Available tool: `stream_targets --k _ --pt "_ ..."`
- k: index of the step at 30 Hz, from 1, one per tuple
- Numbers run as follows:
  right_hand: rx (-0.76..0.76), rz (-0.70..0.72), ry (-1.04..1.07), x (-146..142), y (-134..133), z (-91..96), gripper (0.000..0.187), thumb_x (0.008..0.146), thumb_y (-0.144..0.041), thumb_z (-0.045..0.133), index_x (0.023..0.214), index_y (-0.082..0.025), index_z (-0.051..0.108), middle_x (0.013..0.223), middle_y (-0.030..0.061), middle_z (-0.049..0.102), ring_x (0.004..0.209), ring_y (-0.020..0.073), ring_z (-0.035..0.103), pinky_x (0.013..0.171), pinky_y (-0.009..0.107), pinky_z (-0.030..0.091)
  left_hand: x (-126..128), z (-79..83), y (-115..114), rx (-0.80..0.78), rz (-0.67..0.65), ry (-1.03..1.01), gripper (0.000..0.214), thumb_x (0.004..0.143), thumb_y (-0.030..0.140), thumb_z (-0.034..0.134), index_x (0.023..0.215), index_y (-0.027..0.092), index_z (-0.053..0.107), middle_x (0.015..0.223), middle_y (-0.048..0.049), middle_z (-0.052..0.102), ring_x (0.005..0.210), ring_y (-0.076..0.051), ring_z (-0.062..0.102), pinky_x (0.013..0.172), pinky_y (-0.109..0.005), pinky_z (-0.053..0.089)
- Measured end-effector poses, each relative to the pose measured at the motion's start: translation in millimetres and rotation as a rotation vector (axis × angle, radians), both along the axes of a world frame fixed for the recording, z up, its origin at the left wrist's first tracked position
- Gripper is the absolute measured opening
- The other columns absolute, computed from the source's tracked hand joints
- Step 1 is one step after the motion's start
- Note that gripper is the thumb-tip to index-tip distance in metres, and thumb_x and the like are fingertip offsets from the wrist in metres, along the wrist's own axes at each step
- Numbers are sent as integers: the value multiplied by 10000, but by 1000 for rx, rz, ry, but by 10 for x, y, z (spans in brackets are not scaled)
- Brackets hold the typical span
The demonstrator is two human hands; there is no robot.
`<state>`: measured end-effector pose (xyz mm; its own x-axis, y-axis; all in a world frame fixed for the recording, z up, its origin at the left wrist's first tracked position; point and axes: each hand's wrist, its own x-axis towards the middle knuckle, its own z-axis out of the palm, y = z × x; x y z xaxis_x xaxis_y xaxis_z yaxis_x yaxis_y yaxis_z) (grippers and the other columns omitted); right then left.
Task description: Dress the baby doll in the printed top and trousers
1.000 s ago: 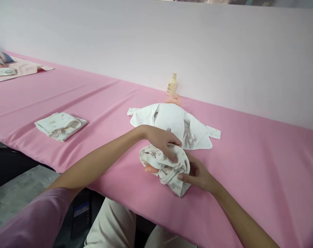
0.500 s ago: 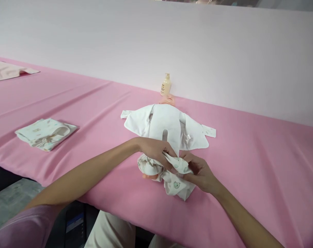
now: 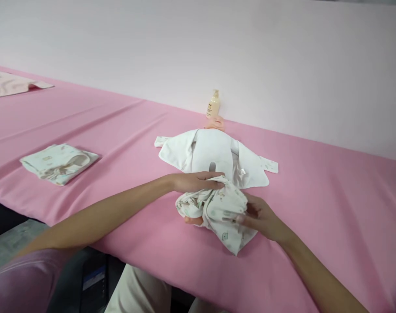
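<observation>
A baby doll [image 3: 217, 124] lies on its back, its head far from me and a foot [image 3: 193, 221] showing near me. White printed baby pants [image 3: 226, 208] are bunched around its lower legs. My left hand [image 3: 198, 181] is closed on their upper edge, fingers pointing right. At the right side of the pants, my right hand [image 3: 265, 219] has its thumb and fingers closed on the cloth. An inside-out white baby top [image 3: 213, 148] covers the doll's torso, its sleeves spread to both sides. The doll's upper legs are hidden by my left hand and the cloth.
A pump bottle [image 3: 213, 104] stands behind the doll's head by the white wall. Folded printed baby clothing [image 3: 59, 163] lies to the left on the pink table cover [image 3: 126, 143]. A pale pink cloth [image 3: 18, 84] is at the far left. The table's front edge runs just above my knees.
The pants' cloth has been spread wider and pulled up over the legs. My left hand has moved slightly up, and my right hand has shifted right. The view has tilted down a little.
</observation>
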<state>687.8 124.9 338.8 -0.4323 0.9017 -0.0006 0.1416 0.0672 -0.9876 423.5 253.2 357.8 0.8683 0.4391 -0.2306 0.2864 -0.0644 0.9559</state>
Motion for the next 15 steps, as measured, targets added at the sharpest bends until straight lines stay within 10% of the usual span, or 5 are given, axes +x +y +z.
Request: stream_targets --k 7,15 --pt "-77 -276 126 -101 13 -179 392 1009 -671 697 1143 -327 565 915 4 620 734 173 594 615 279 545 33 14 6 39 -239 -88 489 871 554 886 1216 235 749 1200 -65 803 1128 -296 764 956 -387 607" --pt "-9 47 -118 -139 -36 39 418 869 -577 897 910 -215 691 839 9 614 750 180 575 652 290 493 -61 -9 31 -12 -157 -243 430 813 489 947 1097 219 770 1112 -62 807 1074 -266 771 922 -362 616"
